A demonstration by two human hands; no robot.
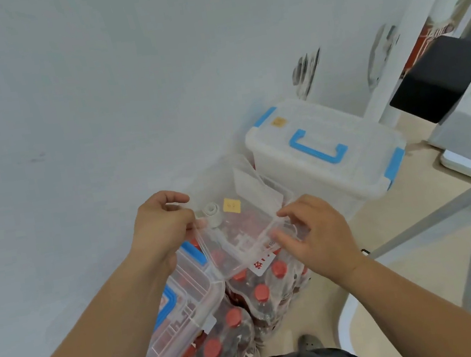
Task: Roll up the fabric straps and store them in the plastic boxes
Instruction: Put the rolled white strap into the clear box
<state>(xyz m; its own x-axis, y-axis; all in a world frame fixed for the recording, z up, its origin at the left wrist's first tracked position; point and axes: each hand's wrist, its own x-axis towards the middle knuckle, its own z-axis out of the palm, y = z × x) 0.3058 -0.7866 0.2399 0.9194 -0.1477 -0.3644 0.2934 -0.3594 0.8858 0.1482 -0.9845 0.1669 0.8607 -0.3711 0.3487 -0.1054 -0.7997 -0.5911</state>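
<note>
packs of red-capped bottles (233, 316) were stacked on the floor against a white wall (95, 107), directly below the held clear plastic box (239, 251). a closed white box with a blue handle (324, 146) was set just behind. a second clear box with blue latches (184, 296) rested on the bottles at the left. a white label with red characters (263, 262), too blurred to be read, was seen at the held box's near lower edge, and a yellow sticker (231, 205) on its far side. its left rim was pinched by the left hand (161, 223) and its near right rim was gripped by the right hand (316, 233). inside, one small pale roll (211, 212) was lying near the left hand. whether it was a strap could not be told.
</note>
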